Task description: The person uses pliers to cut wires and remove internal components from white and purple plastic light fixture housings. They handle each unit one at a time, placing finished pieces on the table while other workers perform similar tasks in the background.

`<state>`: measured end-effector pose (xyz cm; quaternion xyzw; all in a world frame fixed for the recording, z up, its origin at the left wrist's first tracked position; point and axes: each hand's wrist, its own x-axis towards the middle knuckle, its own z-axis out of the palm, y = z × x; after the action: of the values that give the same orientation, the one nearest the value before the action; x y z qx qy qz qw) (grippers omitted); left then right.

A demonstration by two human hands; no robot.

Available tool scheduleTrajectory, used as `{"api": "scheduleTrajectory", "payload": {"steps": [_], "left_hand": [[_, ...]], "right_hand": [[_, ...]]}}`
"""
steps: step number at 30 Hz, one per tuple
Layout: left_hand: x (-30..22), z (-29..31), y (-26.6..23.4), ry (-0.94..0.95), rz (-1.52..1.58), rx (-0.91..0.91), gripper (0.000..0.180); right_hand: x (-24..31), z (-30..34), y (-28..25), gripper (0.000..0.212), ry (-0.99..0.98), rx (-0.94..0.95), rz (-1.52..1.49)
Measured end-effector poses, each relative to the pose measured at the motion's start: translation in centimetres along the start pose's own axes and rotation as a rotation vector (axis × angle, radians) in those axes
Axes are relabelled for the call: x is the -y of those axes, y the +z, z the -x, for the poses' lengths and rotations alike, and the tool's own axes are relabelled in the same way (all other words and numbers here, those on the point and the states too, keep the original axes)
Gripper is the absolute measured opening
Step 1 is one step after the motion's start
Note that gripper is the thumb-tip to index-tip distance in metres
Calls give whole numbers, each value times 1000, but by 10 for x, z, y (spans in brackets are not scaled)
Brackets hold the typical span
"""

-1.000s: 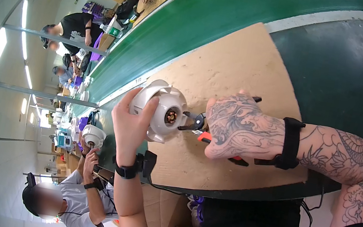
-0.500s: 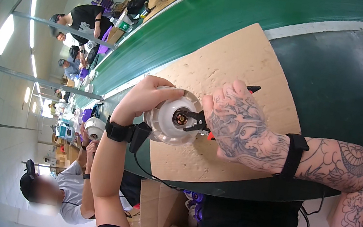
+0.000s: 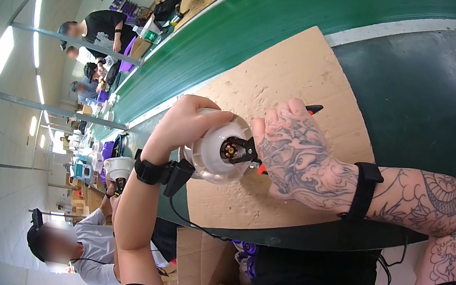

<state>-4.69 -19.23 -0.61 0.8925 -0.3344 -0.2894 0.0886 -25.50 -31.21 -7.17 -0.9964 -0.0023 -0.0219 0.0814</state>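
Observation:
My left hand [image 3: 189, 126] is wrapped round the side of a white, bowl-shaped plastic housing [image 3: 210, 155] with a clear ribbed rim. Deep in the housing's round opening sits a small copper-and-dark core [image 3: 231, 150]. Closed in a fist, my right hand [image 3: 293, 151] grips a pair of pliers [image 3: 249, 150] with black jaws and red-and-black handles. The jaws reach into the opening beside the core; whether they pinch anything there I cannot tell. Most of the handles are hidden under my right fingers.
A worn cardboard sheet [image 3: 308, 65] lies beneath my hands on a dark green bench [image 3: 421, 85]. Beyond it runs a green conveyor belt [image 3: 299, 17]. An open carton [image 3: 200, 266] with purple-and-white parts stands below the bench edge. Another person [image 3: 93, 247] works at the left.
My right hand and the pliers have shifted slightly left, with the jaws turned a little at the opening. The housing has tilted slightly in my left hand. The neighbour's white part has moved.

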Motion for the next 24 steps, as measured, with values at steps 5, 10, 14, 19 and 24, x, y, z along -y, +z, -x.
{"api": "scheduleTrajectory", "payload": {"steps": [5, 10, 14, 19, 24], "left_hand": [[-2, -4, 5, 13, -71, -76, 40], [-7, -2, 4, 18, -164, -87, 42], [-1, -5, 5, 56, -148, -93, 48], [-1, -6, 6, 119, -129, -80, 46], [0, -6, 7, 65, -60, -82, 43]], "right_hand": [[-1, -1, 7, 70, 22, -24, -39], [-1, -2, 6, 68, 25, -22, -67], [-1, -2, 5, 67, 26, -31, -41], [0, -2, 5, 67, 37, -22, -7], [-1, -3, 5, 59, 11, -22, -1]]}}
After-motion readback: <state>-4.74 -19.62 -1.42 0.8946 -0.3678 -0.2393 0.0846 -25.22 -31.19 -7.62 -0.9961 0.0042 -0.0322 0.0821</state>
